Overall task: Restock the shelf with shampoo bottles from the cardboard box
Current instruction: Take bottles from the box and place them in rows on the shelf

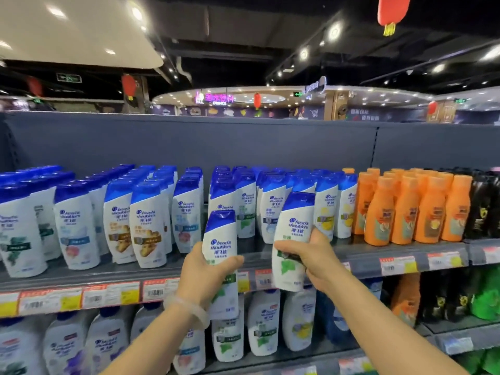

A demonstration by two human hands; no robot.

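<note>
My left hand (201, 274) grips a white shampoo bottle with a blue cap (220, 239) around its middle, upright, in front of the shelf edge. My right hand (311, 262) grips a second white, blue-capped shampoo bottle (293, 231), tilted slightly right, just in front of the top shelf (351, 251). Both bottles carry a green leaf label. Behind them the shelf holds rows of the same white bottles (146, 226). The cardboard box is out of view.
Orange bottles (405, 209) and black bottles (484, 207) fill the shelf's right end. A price-tag strip (81, 297) runs along the shelf front. A lower shelf holds larger white bottles (263, 323) and green ones (487, 299). A bare gap (259, 243) lies between my two bottles.
</note>
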